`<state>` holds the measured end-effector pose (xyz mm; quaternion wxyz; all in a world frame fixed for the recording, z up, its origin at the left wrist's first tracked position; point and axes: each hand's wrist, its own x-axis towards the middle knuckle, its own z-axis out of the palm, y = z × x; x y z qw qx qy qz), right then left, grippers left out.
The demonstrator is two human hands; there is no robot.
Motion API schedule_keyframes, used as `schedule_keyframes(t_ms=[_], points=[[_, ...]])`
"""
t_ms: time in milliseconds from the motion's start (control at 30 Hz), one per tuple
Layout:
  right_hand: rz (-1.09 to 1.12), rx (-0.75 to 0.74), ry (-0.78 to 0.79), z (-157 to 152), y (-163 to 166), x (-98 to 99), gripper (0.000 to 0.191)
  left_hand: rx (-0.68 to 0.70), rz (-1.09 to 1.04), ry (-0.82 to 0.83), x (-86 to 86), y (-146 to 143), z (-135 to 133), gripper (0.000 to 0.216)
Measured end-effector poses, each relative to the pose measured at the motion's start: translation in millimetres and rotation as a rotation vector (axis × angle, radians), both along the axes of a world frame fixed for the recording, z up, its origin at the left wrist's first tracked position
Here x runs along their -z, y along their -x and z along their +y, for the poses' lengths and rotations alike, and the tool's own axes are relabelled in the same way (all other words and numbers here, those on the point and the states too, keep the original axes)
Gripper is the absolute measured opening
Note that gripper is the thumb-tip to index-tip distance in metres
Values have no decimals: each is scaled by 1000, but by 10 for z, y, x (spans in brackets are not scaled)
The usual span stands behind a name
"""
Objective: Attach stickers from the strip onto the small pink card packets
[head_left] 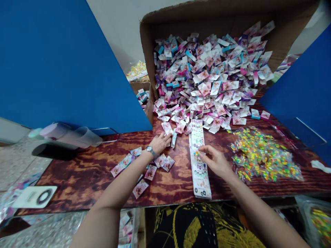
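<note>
My left hand (160, 143), with a watch on its wrist, has its fingers closed at a small printed carton (174, 138) at the front edge of a large heap of such cartons (214, 82). Another carton (167, 128) lies just beyond its fingertips. Between the thumb and fingers of my right hand (216, 161) is a tiny packet of coloured pieces (197, 153). Beneath that packet, a stack of long printed sticker strips (201, 184) lies on the table. Several closed cartons (150, 172) are scattered beside my left forearm.
Behind the table, a big cardboard box (148, 44) on its side spills out the heap. Clear packets of yellow, green and orange pieces (266, 155) lie at right. Blue panels (64, 69) flank the work area. Plastic cups (88, 137) and a white device (34, 197) are at left.
</note>
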<state>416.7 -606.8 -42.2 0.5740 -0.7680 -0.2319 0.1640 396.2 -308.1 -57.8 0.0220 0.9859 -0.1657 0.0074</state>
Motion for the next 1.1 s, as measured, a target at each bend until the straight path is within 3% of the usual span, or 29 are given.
schedule_keyframes(t_ms=[100,167,233,400,467,533,633,800,900,1000,1100], points=[[21,18,-31,35,-11,-33,22,-5,13,69,-113,30,20,32],[43,11,-68,66,-30,-68,24,-50,29,232,-230,50,-2,27],[55,13,-110,105,-56,-114,25,-116,113,529,-338,89,-79,31],[49,37,-232,208,-113,-246,23,-272,628,1574,-371,299,-488,37],[58,-3,-236,228,-120,-289,22,-305,791,1841,-301,380,-647,38],[49,-43,-195,226,-120,-321,20,-323,839,1959,-239,426,-758,36],[10,-96,-106,188,-120,-373,18,-341,773,1930,-227,433,-826,37],[-272,-209,107,122,-83,-570,14,-444,700,1556,-401,379,-840,45],[-415,-280,134,132,-16,-655,15,-478,708,1470,-487,331,-905,45],[-271,-244,62,168,31,-566,13,-499,622,1464,-504,293,-1015,46],[4,-121,-103,191,25,-338,19,-537,179,1342,-496,331,-1094,41]])
